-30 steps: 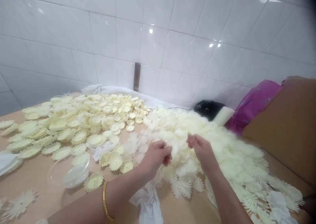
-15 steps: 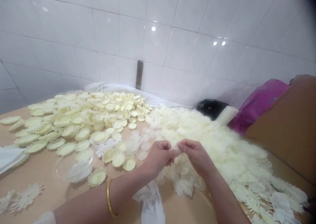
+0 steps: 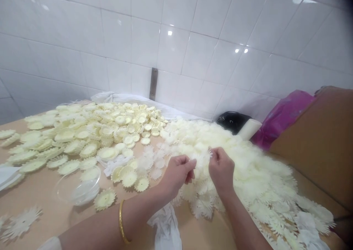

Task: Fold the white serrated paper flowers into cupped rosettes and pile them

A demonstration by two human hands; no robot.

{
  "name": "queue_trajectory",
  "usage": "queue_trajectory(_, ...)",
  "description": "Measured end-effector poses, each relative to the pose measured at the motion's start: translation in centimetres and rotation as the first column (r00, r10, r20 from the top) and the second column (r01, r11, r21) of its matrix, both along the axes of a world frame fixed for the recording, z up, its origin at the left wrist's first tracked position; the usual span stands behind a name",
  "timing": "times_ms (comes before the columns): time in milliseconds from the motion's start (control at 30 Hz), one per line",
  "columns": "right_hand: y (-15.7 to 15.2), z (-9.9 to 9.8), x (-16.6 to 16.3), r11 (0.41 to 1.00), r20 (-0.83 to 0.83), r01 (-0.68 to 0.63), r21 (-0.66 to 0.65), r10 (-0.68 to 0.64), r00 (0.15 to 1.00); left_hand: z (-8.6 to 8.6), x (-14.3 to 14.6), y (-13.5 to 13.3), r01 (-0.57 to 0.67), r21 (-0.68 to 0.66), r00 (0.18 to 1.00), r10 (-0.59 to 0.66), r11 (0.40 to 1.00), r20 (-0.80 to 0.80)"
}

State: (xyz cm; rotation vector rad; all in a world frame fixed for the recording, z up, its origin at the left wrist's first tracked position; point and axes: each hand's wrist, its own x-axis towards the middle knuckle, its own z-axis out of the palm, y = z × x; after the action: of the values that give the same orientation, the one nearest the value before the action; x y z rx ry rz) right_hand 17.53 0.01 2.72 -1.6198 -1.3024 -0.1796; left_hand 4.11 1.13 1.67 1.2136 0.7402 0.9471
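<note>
A big heap of cream-white fabric flower petals point(image 3: 242, 169) covers the right half of the brown table point(image 3: 44, 195). My left hand point(image 3: 178, 172) and my right hand point(image 3: 220, 169) hover over the heap's near edge. Between them they hold one white petal piece point(image 3: 202, 157), each pinching a side with closed fingers. A gold bangle point(image 3: 122, 222) circles my left wrist. To the left lie several pale yellow petal discs point(image 3: 91, 132), spread out and stacked.
A clear plastic bowl point(image 3: 78, 189) stands near my left forearm. White cloth point(image 3: 165, 228) lies at the table's front. A black object point(image 3: 233, 121), a white roll point(image 3: 249, 128), a pink bag point(image 3: 284, 114) and a brown cardboard box point(image 3: 322, 143) sit on the right. White tiled wall behind.
My hands came together over the heap half a second ago, then drew slightly apart and rose a little, with a white petal piece now stretched between them.
</note>
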Motion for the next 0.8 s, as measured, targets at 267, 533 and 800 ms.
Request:
queue_trajectory(267, 1.0, -0.3, 1.4, 0.995, 0.008, 0.099, -0.012, -0.099, 0.995, 0.0, 0.0, -0.1, -0.047, -0.011, 0.999, 0.047, 0.999, -0.003)
queue_trajectory(533, 0.4, 0.4, 4.6, 0.989, -0.033, 0.042, -0.144, -0.047, 0.998, -0.5, -0.6, 0.5, -0.095, -0.056, 0.995, 0.093, 0.994, -0.037)
queue_trajectory(800, -0.2, 0.7, 2.8, 0.961, -0.286, -0.212, -0.180, 0.155, 0.946, -0.2, -0.4, 0.8, -0.105, -0.086, 0.994, 0.103, 0.991, -0.026)
